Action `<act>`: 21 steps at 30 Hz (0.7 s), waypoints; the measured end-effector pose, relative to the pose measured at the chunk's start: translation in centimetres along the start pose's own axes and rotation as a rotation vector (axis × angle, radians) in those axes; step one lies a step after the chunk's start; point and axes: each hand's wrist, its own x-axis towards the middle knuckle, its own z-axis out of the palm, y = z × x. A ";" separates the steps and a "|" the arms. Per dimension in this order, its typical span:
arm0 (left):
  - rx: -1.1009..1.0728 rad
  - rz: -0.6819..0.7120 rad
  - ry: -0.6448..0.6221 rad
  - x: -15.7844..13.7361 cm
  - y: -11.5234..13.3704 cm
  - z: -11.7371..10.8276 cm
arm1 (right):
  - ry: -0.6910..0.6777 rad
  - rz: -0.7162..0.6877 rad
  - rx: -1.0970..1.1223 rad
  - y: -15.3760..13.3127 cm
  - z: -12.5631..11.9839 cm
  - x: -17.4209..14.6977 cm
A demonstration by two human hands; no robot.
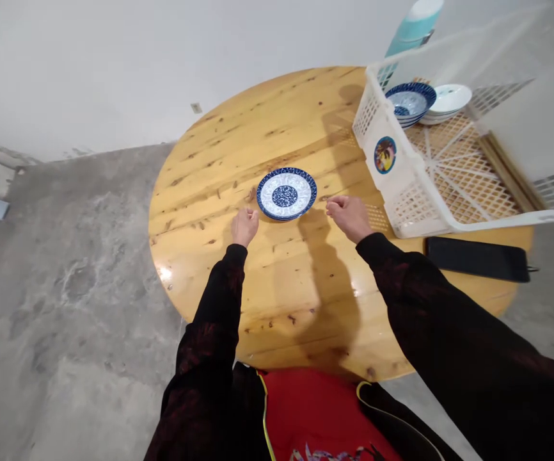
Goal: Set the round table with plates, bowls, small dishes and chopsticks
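Note:
A round plate point(285, 194) with a dark blue rim and blue-and-white pattern lies flat near the middle of the wooden table point(258, 275). Whether a second plate sits beneath it I cannot tell. My left hand point(245, 226) is just off the plate's lower left edge, its fingers curled into a loose fist with nothing seen in it. On the other side, my right hand point(348, 216) is to the right of the plate, apart from its rim. Its fingers are curled closed too, and no object shows in them.
A white plastic basket point(404, 192) stands at the right, holding blue-patterned bowls point(409, 102), white bowls point(451, 99) and wooden sticks point(512, 169). Behind it is a turquoise bottle point(411, 29). A black phone point(476, 257) lies near the table's right edge.

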 end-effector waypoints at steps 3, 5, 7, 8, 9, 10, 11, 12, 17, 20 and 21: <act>0.014 0.003 -0.022 1.7 0.6 0.6 | -0.004 0.037 -0.032 -1.3 1.1 1.7; 0.036 0.000 -0.029 2.6 0.9 0.9 | 0.001 0.021 -0.059 -1.9 1.8 2.5; 0.067 0.010 -0.032 3.3 1.3 1.1 | 0.013 0.019 -0.085 -2.1 2.2 3.2; 0.088 0.021 -0.032 3.7 1.5 1.2 | 0.016 0.027 -0.096 -2.1 2.4 3.6; 0.110 0.033 -0.031 4.0 1.7 1.2 | 0.019 0.039 -0.104 -2.1 2.5 3.9; 0.132 0.036 -0.030 4.2 1.9 1.2 | 0.021 0.053 -0.107 -2.0 2.6 4.1; 0.152 0.032 -0.028 4.4 2.1 1.2 | 0.020 0.066 -0.107 -1.9 2.7 4.4; 0.170 0.023 -0.028 4.6 2.3 1.2 | 0.019 0.077 -0.104 -1.9 2.8 4.6; 0.226 0.008 -0.025 4.6 3.2 1.3 | 0.046 0.102 -0.117 -2.1 3.1 4.9; 0.225 0.009 -0.009 4.8 3.3 1.5 | 0.078 0.117 -0.158 -2.8 3.1 4.6; 0.210 0.011 -0.002 5.0 3.2 1.5 | 0.085 0.127 -0.166 -2.9 3.1 4.6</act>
